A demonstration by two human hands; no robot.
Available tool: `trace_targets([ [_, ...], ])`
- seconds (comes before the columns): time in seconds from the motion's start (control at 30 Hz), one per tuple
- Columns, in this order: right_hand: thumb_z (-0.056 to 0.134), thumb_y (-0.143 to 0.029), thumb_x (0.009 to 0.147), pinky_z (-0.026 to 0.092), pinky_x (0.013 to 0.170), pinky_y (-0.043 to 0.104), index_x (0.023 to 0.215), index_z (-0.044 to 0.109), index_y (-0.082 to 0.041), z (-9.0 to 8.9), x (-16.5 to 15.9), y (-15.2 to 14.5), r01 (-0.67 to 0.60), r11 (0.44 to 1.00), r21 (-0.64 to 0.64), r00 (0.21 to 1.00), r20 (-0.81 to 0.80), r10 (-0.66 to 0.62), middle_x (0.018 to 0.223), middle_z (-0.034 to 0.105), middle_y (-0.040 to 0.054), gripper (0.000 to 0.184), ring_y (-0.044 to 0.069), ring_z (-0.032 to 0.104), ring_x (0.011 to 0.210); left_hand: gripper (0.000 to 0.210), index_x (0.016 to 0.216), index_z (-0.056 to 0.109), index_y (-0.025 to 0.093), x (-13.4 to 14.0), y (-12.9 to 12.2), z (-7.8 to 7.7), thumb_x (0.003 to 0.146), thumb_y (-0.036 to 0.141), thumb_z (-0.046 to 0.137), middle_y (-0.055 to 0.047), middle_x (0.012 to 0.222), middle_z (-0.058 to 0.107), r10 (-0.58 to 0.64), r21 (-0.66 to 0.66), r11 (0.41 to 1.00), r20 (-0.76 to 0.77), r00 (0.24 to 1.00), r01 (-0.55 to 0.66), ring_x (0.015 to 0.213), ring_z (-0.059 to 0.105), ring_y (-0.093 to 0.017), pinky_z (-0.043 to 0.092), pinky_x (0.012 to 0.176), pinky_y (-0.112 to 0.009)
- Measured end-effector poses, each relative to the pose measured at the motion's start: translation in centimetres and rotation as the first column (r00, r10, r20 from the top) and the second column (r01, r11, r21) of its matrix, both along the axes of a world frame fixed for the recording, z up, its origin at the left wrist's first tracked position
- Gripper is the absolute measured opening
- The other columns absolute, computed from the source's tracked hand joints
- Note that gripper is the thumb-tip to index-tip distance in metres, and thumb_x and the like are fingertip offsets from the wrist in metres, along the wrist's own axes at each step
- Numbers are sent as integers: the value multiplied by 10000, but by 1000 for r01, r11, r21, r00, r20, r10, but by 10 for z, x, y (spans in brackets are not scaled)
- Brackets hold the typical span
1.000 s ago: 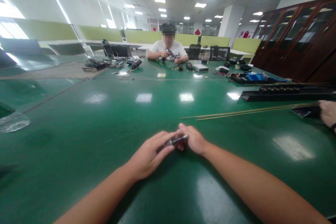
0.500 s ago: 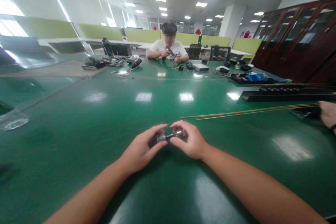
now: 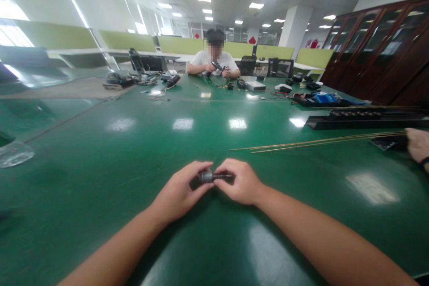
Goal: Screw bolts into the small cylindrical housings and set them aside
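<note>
A small grey metal cylinder with a thin dark shaft [image 3: 207, 176] is held low over the green table, its kind not clear to me. My left hand [image 3: 177, 192] wraps round the cylinder end, thumb below and fingers above. From the other side, my right hand [image 3: 243, 181] pinches the shaft where it leaves the cylinder. The shaft's tip points right, into the hollow of my right hand. A dark part with a bit of red shows inside the left hand, mostly covered by the fingers.
Thin brass-coloured rods [image 3: 288, 145] lie at right, beside a black rail [image 3: 355, 121] and another person's hand [image 3: 418, 144]. Across the green table [image 3: 150, 143] a person [image 3: 212, 60] holds a drill-like tool. A clear plastic object [image 3: 15, 154] sits at far left.
My right fingers have closed from a loose curl around the shaft to a pinch on it. The shaft has tilted from pointing slightly up to nearly level.
</note>
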State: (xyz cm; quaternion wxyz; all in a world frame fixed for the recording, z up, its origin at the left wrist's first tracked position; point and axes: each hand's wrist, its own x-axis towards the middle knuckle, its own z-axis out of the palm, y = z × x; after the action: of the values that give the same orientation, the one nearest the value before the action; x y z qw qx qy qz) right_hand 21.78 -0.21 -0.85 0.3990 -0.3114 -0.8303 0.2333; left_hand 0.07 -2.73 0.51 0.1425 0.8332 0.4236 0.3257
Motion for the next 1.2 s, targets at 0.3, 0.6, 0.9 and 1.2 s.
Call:
trace_targets([
  [0.3, 680, -188, 800, 466, 731, 278, 904, 706, -175, -3, 1, 3, 17, 1000, -21, 1000, 21, -16, 859, 683, 44, 108, 172, 618, 779, 215, 1117, 657, 222, 4, 1, 6, 922, 304, 619, -46, 1080, 680, -36, -32, 999, 7, 999, 36, 995, 629, -176, 502, 895, -294],
  [0.6, 693, -197, 787, 464, 702, 269, 884, 702, -168, -2, 0, 3, 48, 998, -35, 999, 23, -47, 837, 678, 31, 102, 162, 611, 749, 215, 1113, 657, 245, 1, 2, 4, 909, 312, 640, -22, 1074, 682, -25, -36, 999, -5, 1000, 25, 990, 627, -166, 493, 892, -291],
  [0.9, 691, -212, 794, 452, 673, 266, 868, 688, -176, 0, 0, 3, 90, 995, -48, 996, 19, -89, 816, 672, 25, 82, 159, 600, 724, 226, 1132, 648, 253, -2, 4, 3, 912, 300, 634, -19, 1094, 682, -1, -17, 1000, 1, 1000, 1, 1008, 627, -165, 492, 906, -295],
  [1.2, 722, -252, 802, 426, 649, 258, 849, 691, -174, 0, 0, 3, 112, 992, -49, 994, 7, -112, 787, 661, 11, 96, 144, 576, 697, 231, 1133, 644, 253, -5, 6, 4, 909, 310, 634, -21, 1093, 682, 5, 12, 1000, -6, 1000, -5, 999, 631, -167, 499, 892, -292],
])
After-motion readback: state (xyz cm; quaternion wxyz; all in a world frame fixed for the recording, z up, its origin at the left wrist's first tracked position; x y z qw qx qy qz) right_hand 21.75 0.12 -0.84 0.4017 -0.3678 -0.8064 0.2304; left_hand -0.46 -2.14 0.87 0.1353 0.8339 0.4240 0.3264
